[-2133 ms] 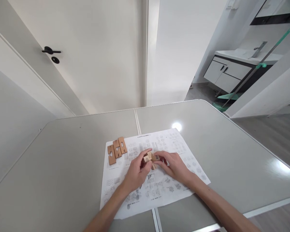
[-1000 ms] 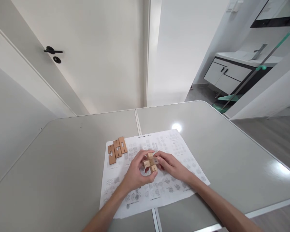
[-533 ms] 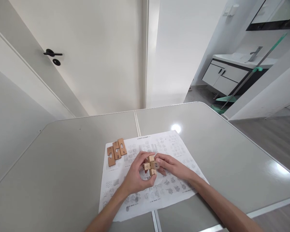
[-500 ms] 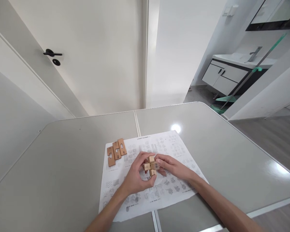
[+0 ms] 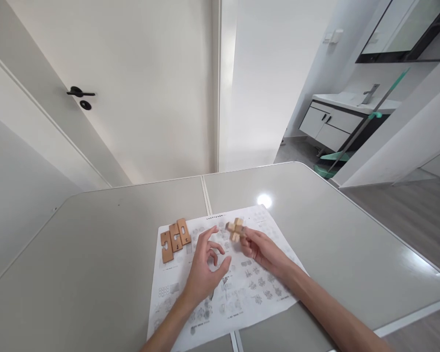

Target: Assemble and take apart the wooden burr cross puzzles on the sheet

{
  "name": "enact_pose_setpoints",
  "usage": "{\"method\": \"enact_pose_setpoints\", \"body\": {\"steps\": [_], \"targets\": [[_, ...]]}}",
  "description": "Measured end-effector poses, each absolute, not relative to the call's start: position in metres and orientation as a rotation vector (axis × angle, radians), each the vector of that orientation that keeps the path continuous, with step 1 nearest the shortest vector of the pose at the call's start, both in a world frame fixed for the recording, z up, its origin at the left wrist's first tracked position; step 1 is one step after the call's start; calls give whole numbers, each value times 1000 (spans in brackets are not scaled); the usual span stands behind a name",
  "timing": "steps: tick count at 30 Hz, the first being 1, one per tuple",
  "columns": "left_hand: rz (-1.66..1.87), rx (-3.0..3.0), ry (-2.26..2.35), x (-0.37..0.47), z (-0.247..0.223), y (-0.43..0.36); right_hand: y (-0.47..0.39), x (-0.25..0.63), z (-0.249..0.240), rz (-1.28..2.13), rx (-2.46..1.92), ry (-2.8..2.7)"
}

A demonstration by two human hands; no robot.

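Pinched in the fingers of my right hand (image 5: 261,249) is a wooden burr puzzle (image 5: 235,229), a small cross of interlocked blocks, slightly blurred and raised above the printed sheet (image 5: 238,274). My left hand (image 5: 205,271) holds nothing; its fingers are curved and apart, with the thumb spread, to the left of the puzzle. Beyond that hand, three flat wooden pieces (image 5: 175,240) with cut-out slots and numbers lie side by side on the sheet's upper left corner.
The sheet lies on a grey folding table (image 5: 95,254) with a seam (image 5: 206,195) down its middle. Behind the table stands a white door (image 5: 150,88) with a black handle (image 5: 80,92). A sink cabinet (image 5: 333,120) and green-handled broom (image 5: 376,115) are at the right.
My left hand has let go of the wooden puzzle. My right hand has carried it up and away, turning it. The view has shifted slightly.
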State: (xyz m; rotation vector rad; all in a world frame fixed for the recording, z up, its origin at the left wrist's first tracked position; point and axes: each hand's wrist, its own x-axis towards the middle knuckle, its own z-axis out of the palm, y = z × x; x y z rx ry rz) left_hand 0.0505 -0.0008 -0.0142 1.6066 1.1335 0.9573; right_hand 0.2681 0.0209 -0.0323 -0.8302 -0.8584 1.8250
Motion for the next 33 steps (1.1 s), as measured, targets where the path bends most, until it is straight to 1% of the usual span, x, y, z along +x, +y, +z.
{"method": "enact_pose_setpoints", "body": {"steps": [5, 12, 19, 23, 27, 28, 31, 33], "targets": [[918, 1585, 1188, 50, -20, 2, 37, 284, -48, 1847, -662, -329], [946, 1660, 1171, 50, -22, 4, 50, 301, -57, 1755, -584, -174], [905, 1726, 1179, 51, -18, 1, 42, 294, -48, 1787, -678, -229], [993, 1905, 1215, 41, -13, 7, 33, 286, -41, 1816, -783, -385], [1194, 2171, 1483, 10, -11, 30, 28, 283, -32, 1855, -830, -559], [1198, 2219, 1584, 1, -12, 36, 27, 282, -30, 1856, -839, -584], [1093, 2255, 1833, -23, -19, 52, 27, 282, -28, 1855, -859, -610], [973, 2241, 1903, -34, -24, 57, 27, 283, -29, 1843, -870, -588]]}}
